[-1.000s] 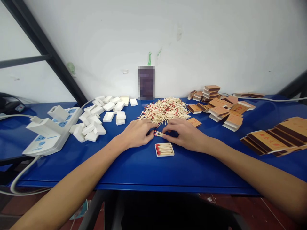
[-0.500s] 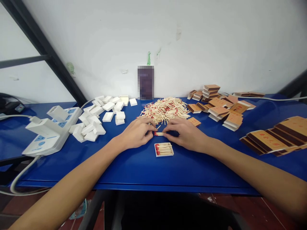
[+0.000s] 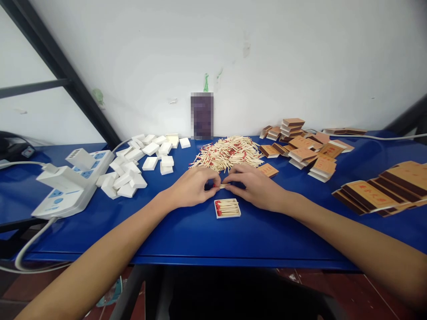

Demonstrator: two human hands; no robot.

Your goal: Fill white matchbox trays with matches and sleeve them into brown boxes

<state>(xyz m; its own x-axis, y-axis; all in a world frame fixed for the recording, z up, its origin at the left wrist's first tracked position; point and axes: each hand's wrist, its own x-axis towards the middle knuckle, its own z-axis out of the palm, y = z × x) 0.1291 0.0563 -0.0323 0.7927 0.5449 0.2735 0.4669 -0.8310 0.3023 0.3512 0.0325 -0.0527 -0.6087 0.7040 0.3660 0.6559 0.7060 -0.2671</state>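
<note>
Between my two hands is a small bunch of matches point(image 3: 222, 186), red heads to the left. My left hand point(image 3: 196, 186) pinches the head end with thumb and forefinger. The plain end is between the fingertips of my right hand point(image 3: 255, 186). Just below them lies a white tray point(image 3: 227, 216) holding several matches with their red heads to the left. A large loose heap of matches point(image 3: 230, 152) spreads behind my hands.
White inner boxes point(image 3: 123, 178) are piled left of the heap, beside a power strip point(image 3: 71, 191) with plugs. Orange-brown matchbox sleeves point(image 3: 302, 153) lie at the right, with more sleeves point(image 3: 370, 193) nearer. A pixelated dark object point(image 3: 202, 116) stands against the wall.
My left hand has moved slightly right and closed on the head end of the small bunch. A loose match near its fingertips no longer shows.
</note>
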